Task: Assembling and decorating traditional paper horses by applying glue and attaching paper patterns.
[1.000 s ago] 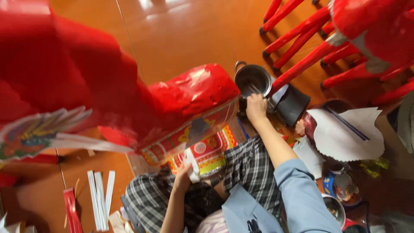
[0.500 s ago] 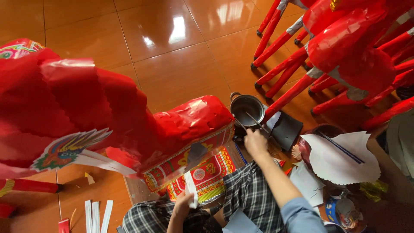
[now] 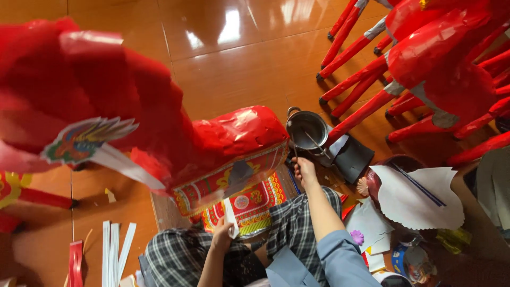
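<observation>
The left hand (image 3: 222, 235) has its fingers curled shut around a narrow white paper strip (image 3: 230, 218), which stands upright against the patterned side panel (image 3: 234, 183) of the big red paper horse (image 3: 159, 127). The right hand (image 3: 304, 169) reaches forward to a small metal pot (image 3: 306, 127) on the wooden floor (image 3: 234, 69); its fingers look pinched on a thin stick (image 3: 315, 143) that leans into the pot, though the grip is too small to tell surely. More white strips (image 3: 113, 250) lie on the floor to the left. Red paper horse legs (image 3: 366, 69) stand beyond the pot, and a scalloped white paper cutout (image 3: 419, 199) lies to the right.
</observation>
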